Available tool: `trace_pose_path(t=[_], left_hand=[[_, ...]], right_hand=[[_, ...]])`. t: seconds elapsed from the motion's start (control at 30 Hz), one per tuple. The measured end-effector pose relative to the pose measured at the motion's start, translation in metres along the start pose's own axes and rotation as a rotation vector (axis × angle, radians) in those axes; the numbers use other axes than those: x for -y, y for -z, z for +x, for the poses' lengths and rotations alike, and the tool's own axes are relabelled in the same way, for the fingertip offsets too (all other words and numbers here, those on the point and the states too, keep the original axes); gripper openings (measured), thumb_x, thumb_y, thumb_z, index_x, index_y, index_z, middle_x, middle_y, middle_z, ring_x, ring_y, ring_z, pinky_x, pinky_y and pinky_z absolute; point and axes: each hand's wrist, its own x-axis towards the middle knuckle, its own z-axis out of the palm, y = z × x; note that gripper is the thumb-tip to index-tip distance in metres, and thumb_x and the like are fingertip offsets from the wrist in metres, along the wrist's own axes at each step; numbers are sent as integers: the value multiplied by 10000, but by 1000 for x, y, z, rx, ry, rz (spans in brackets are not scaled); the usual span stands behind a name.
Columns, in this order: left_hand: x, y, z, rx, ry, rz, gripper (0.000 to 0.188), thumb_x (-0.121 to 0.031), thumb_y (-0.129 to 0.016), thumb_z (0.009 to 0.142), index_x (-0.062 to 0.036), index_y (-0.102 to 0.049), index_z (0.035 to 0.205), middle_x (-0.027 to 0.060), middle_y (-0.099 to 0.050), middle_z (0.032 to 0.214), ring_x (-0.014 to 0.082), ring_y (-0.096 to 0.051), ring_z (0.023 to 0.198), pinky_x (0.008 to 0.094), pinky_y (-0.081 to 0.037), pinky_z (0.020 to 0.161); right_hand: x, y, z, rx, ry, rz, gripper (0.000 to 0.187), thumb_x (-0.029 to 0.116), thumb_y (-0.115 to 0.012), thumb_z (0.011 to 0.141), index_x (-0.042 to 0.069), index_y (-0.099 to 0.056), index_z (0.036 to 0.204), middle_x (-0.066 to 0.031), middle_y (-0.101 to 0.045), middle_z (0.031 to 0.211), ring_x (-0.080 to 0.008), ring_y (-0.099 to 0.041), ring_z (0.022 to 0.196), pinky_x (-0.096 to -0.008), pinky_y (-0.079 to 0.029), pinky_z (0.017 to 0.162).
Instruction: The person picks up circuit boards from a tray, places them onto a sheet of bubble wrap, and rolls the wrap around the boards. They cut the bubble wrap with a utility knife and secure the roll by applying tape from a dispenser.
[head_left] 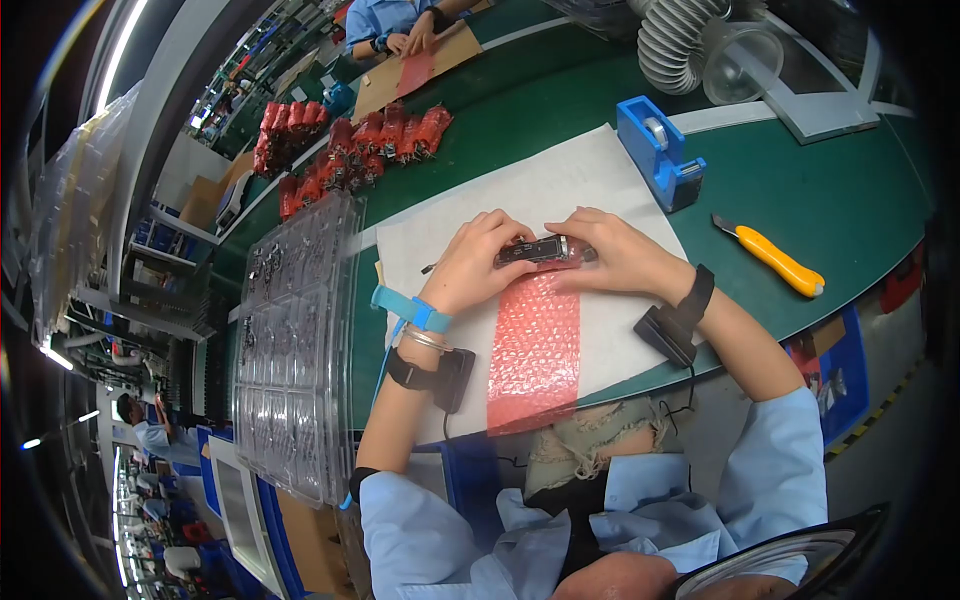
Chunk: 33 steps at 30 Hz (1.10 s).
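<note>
Between my two hands is a small black device, its kind hard to make out. My left hand grips its left end, fingers curled over the far side and thumb along the near side. My right hand closes on its right end, where some red bubble wrap shows. A strip of red bubble wrap runs from under the device toward me and hangs over the table edge. Beneath lies a white sheet. A blue wrist strap circles my left wrist.
Left stands a stack of clear plastic trays. Red-wrapped bundles lie beyond. A blue tape dispenser and a yellow utility knife are at right. A hose with a clear hood stands behind. Across the table, another person's hands handle red wrap.
</note>
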Motion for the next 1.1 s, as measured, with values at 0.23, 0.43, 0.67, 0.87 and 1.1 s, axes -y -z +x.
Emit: trace_pose_path(t=[0.23, 0.43, 0.67, 0.87, 1.1], left_hand=[[15, 3, -2, 49, 49, -120, 287, -200, -710, 814, -68, -652, 1062, 84, -584, 941, 222, -585, 889, 315, -484, 788], [29, 6, 2, 233, 403, -577, 292, -192, -680, 869, -60, -636, 1126, 73, -610, 995, 144, -576, 884, 286, -479, 776], [35, 9, 0, 334, 234, -417, 328, -206, -712, 842, -20, -598, 1087, 74, -595, 973, 134, -561, 854, 280, -470, 754], [21, 0, -13, 133, -30, -244, 413, -275, -782, 758, -23, -546, 985, 88, -536, 933, 196, -550, 792, 301, -462, 733], [-4, 7, -24, 120, -53, -88, 464, -304, -787, 719, -49, -494, 973, 110, -465, 957, 282, -519, 854, 348, -452, 737]], right_hand=[[0, -2, 4, 31, -156, 105, 402, 185, -641, 856, -25, -608, 1198, -189, -631, 974, -289, -628, 916, -334, -511, 799], [7, -1, 9, 40, -274, 108, 377, 202, -661, 828, -30, -639, 1125, -191, -634, 958, -300, -636, 901, -344, -514, 806], [18, 3, 15, 131, -262, -66, 370, 232, -685, 773, -32, -663, 1032, -188, -614, 971, -297, -623, 817, -364, -511, 756], [29, -10, 4, 46, -121, -97, 317, 130, -684, 704, -12, -572, 964, -162, -547, 917, -312, -577, 846, -377, -490, 725], [37, -22, -1, -39, 88, -247, 408, 23, -704, 631, 5, -453, 952, -147, -476, 929, -329, -537, 895, -420, -477, 751]])
